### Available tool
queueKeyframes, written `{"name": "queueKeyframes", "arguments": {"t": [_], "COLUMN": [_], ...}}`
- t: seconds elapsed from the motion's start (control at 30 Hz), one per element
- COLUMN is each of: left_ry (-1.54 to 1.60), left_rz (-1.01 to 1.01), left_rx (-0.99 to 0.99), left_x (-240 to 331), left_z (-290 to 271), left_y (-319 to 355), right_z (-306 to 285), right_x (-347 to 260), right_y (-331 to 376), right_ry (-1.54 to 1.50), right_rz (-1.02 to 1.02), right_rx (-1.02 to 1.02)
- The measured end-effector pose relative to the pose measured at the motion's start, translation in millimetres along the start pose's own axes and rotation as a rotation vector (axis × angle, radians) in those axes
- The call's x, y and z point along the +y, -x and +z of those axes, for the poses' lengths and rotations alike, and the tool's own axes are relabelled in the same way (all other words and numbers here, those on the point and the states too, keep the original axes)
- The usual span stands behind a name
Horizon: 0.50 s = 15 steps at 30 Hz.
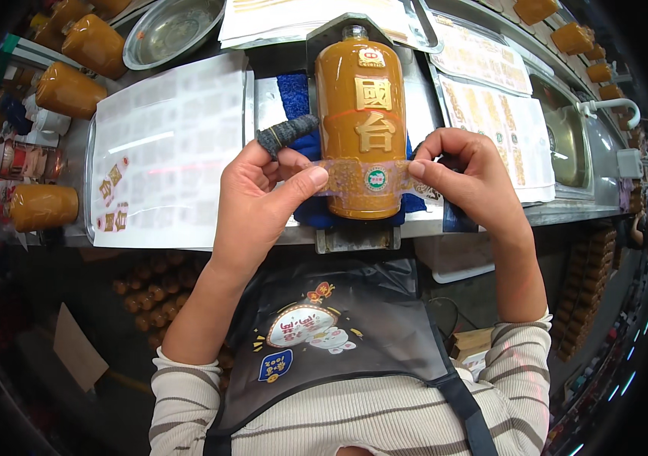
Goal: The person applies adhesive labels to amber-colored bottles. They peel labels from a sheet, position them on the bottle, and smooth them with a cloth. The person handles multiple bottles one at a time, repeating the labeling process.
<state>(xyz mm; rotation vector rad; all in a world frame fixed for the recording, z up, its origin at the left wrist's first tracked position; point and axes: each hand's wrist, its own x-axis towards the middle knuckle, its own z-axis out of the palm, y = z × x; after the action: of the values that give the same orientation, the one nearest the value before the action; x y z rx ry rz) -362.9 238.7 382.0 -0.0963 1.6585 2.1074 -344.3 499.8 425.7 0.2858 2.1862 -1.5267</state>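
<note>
An amber-brown bottle (335, 83) lies in a metal cradle over blue cloth, its neck pointing away from me. Gold raised characters run down its front. Across its lower part stretches a clear decal strip (350, 177) with a round green emblem. My left hand (263, 182) pinches the strip's left end between thumb and fingers; a dark grey finger cover (287, 132) wraps one of its fingers. At the bottle's right side, my right hand (464, 171) pinches the other end. Whether the strip's middle touches the glass, I cannot tell.
White backing sheets (168, 144) with a few gold decals lie at left. More decal sheets (483, 121) are on the right, beside a sink (567, 144) with a white tap. A metal bowl (172, 34) stands at the back left. Several amber bottles (69, 90) line the left side.
</note>
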Motion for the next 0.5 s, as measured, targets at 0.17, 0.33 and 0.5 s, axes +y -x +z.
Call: {"name": "queueKeyframes", "arguments": {"t": [0.17, 0.33, 0.5], "left_ry": [-0.033, -0.028, -0.079], "left_rz": [-0.004, 0.011, 0.021], "left_rx": [-0.004, 0.022, 0.013], "left_x": [1.2, -1.0, -2.0], "left_z": [0.8, 3.4, 3.1], "left_y": [-0.8, -2.1, -2.8], "right_z": [-1.1, -0.6, -0.5], "right_x": [3.0, 1.4, 2.6], "right_y": [-1.5, -2.6, -3.0], "right_ry": [0.009, 0.014, 0.036], "right_rz": [-0.015, -0.002, -0.003], "right_rx": [0.0, -0.008, -0.001]}}
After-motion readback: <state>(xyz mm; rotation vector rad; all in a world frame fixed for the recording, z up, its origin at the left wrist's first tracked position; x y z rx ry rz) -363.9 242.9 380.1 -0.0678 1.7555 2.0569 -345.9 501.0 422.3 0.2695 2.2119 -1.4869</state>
